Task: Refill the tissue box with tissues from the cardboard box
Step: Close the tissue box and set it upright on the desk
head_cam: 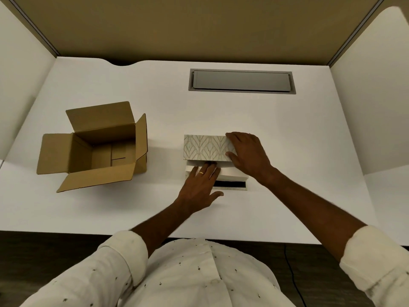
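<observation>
A brown cardboard box (pixel 95 147) stands open on the left of the white desk, its flaps spread and its inside showing no tissues. To its right lies the tissue box (pixel 204 148), its leaf-patterned lid raised. White tissues (pixel 232 172) sit in its open front part, above a dark strip at the near edge. My left hand (pixel 200 188) lies flat with fingers spread, pressing on the tissues. My right hand (pixel 249 155) grips the right end of the patterned lid.
A grey recessed cable hatch (pixel 241 80) sits at the back of the desk (pixel 287 140). Tan partition panels wall in the back and white ones the sides. The desk's front edge is close to my body, with a dark floor and a cable below.
</observation>
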Demonstrator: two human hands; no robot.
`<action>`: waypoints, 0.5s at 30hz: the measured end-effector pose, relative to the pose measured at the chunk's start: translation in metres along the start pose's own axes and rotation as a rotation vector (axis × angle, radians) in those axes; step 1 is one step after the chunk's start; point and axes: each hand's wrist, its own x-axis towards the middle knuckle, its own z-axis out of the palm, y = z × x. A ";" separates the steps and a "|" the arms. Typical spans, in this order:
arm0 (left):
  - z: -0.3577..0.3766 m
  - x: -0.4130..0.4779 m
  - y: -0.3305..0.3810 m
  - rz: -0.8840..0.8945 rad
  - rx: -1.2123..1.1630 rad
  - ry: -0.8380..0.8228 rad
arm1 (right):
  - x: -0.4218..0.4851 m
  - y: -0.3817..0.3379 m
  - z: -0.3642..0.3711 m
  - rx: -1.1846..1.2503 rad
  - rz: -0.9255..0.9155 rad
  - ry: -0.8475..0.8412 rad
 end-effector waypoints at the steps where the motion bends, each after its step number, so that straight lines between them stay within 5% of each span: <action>1: 0.000 0.000 0.001 -0.006 -0.002 0.000 | -0.001 0.000 0.000 0.006 -0.004 0.001; 15: -0.022 0.018 -0.004 0.219 0.128 0.109 | -0.003 0.020 0.003 -0.089 -0.139 -0.174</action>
